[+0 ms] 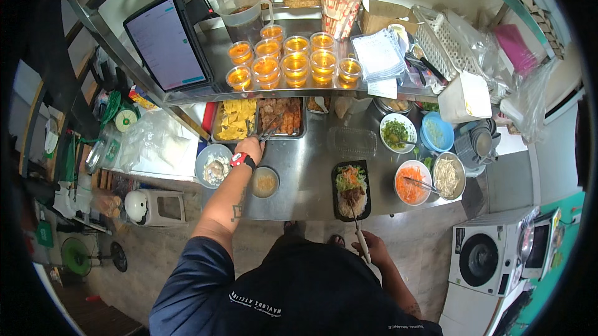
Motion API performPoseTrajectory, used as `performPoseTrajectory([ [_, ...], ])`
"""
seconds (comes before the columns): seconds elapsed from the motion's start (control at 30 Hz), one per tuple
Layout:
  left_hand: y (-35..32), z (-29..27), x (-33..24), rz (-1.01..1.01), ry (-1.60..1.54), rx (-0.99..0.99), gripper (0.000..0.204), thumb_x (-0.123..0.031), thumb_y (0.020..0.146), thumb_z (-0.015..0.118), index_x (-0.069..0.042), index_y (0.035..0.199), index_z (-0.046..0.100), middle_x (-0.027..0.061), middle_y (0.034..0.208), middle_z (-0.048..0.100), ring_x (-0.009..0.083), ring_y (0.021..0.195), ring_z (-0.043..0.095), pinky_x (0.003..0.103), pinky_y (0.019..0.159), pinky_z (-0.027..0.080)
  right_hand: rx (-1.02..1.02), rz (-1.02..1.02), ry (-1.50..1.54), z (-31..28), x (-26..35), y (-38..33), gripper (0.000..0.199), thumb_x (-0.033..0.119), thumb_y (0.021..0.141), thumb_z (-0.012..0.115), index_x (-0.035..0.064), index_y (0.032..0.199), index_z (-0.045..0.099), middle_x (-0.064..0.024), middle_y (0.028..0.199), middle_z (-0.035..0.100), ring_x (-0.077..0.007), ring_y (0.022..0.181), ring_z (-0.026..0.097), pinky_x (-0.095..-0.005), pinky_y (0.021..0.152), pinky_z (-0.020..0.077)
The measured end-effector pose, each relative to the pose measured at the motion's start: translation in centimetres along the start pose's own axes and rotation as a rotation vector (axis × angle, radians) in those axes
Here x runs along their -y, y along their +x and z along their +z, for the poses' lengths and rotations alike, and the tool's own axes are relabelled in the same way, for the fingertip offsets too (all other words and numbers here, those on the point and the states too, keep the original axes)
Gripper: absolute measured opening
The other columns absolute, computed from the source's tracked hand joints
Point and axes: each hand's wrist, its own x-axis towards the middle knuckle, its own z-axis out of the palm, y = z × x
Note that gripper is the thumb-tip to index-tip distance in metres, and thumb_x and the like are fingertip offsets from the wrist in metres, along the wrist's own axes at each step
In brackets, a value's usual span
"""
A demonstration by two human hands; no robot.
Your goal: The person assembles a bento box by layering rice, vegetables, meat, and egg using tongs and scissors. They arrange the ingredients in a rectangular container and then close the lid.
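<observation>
Sauce cups [293,62] sit on the far shelf [205,91], a tablet [165,43] to their left; below, two food trays [258,118]; nearer, a noodle tray [351,189], with bowls [430,180] right, perhaps holding vegetables.

Eleven sauce cups [295,62], two steel trays [237,119], five bowls [412,182], one black tray [351,190], one tablet [166,42].

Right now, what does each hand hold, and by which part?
The left hand grips metal tongs by their handle end, over the steel tray of grilled meat. The right hand holds a white-handled utensil by its handle.
</observation>
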Motion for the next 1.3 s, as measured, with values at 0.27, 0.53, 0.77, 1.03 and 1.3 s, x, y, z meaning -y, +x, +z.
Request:
performPoseTrajectory([
  [0.27, -0.9, 1.4, 2.9, 0.0, -0.409, -0.108, 0.036, -0.038, 0.092, 0.069, -0.002, 0.087, 0.073, 0.0191, 0.079, 0.072, 0.0344, 0.072, 0.071, 0.045, 0.07, 0.056, 0.005, 0.031, 0.036, 0.2, 2.3, -0.5, 0.066, 0.036, 0.088, 0.083, -0.0044, 0.134, 0.058, -0.016, 0.112, 0.074, -0.0188, 0.1, 0.071, -0.0334, 0.087, 0.0549],
  [0.53, -16.7, 1.6, -6.2, -0.136, -1.317, 0.875, 0.019, -0.025, 0.105, 0.059, -0.009, 0.104, 0.068, 0.0015, 0.077, 0.066, 0.0058, 0.047, 0.047, 0.021, 0.04, 0.031, -0.069, 0.089, 0.065, -1.5, 0.4, 0.9, 0.06, 0.027, 0.089, 0.083, 0.0002, 0.137, 0.058, -0.0109, 0.1, 0.074, -0.015, 0.09, 0.068, -0.0311, 0.079, 0.0539],
  [0.77, -24.6, 5.8, -11.0, -0.233, -1.371, 0.995, 0.027, -0.029, 0.107, 0.056, -0.004, 0.109, 0.067, 0.0024, 0.077, 0.062, 0.0062, 0.045, 0.042, 0.023, 0.039, 0.029, 0.072, 0.063, 0.233, -3.5, -1.9, 1.7, 0.06, 0.038, 0.093, 0.077, 0.0011, 0.136, 0.057, -0.0039, 0.093, 0.068, -0.0112, 0.077, 0.061, -0.0266, 0.066, 0.0475],
  [1.03, -26.3, 7.0, -14.0, -0.302, -1.362, 0.969, 0.027, -0.029, 0.108, 0.054, -0.006, 0.111, 0.068, -0.0005, 0.077, 0.063, 0.0057, 0.046, 0.045, 0.022, 0.041, 0.033, 0.295, -0.008, 0.438, -4.0, -3.2, 3.1, 0.048, 0.043, 0.099, 0.068, 0.0069, 0.127, 0.055, 0.0012, 0.084, 0.057, -0.0084, 0.07, 0.057, -0.0247, 0.062, 0.0469],
  [1.3, -27.1, 8.2, -13.9, -0.269, -1.33, 0.903, 0.023, -0.027, 0.108, 0.055, -0.007, 0.105, 0.066, 0.0002, 0.077, 0.063, 0.0055, 0.045, 0.044, 0.021, 0.04, 0.031, 0.359, 0.14, 0.472, -5.6, -1.8, 4.0, 0.042, 0.041, 0.099, 0.069, 0.0087, 0.122, 0.058, 0.001, 0.08, 0.059, -0.0088, 0.061, 0.057, -0.0243, 0.054, 0.046],
])
